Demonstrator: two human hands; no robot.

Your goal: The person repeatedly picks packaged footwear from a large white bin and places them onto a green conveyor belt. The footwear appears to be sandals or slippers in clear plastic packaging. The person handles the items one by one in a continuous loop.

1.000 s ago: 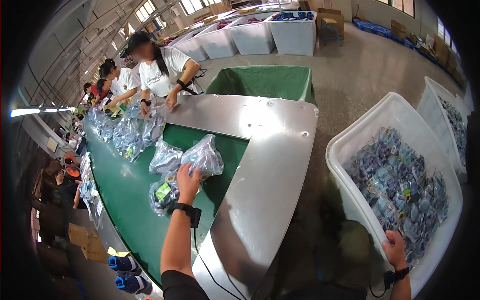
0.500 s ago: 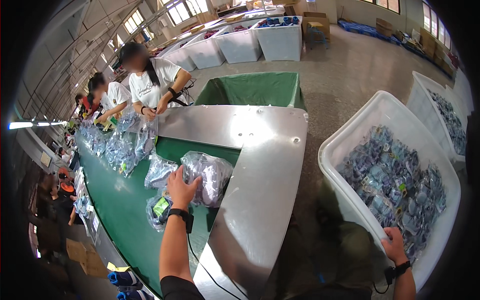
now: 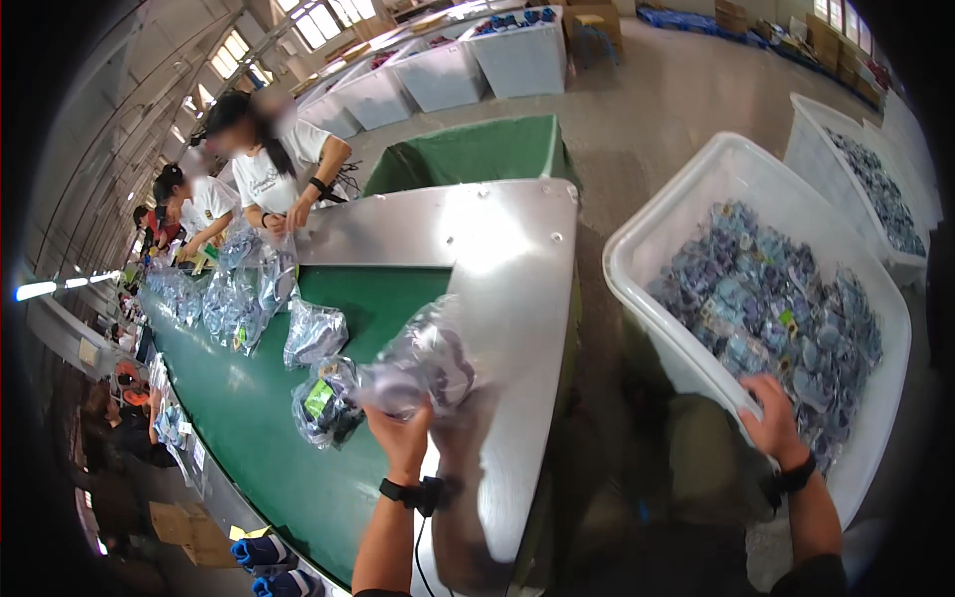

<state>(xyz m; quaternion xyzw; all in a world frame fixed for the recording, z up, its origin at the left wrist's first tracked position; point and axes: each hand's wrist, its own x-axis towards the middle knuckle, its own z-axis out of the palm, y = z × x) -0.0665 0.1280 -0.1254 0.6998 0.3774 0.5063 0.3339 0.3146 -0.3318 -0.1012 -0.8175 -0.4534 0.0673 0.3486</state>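
Two firm grips serve best: left hand [image 3: 400, 435] at seven o'clock clasps bag [image 3: 430, 360]; right hand [image 3: 772, 423] at four o'clock clasps tub rim [image 3: 637, 303].

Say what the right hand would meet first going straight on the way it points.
Probably the bagged items inside the white bin, whose rim the right hand grips; how far below they lie is unclear.

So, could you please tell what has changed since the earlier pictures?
The left hand has taken hold of the larger clear bag and moved it right, from the green belt over the metal border. The right hand stays on the white bin's rim; two other bags stay on the belt.
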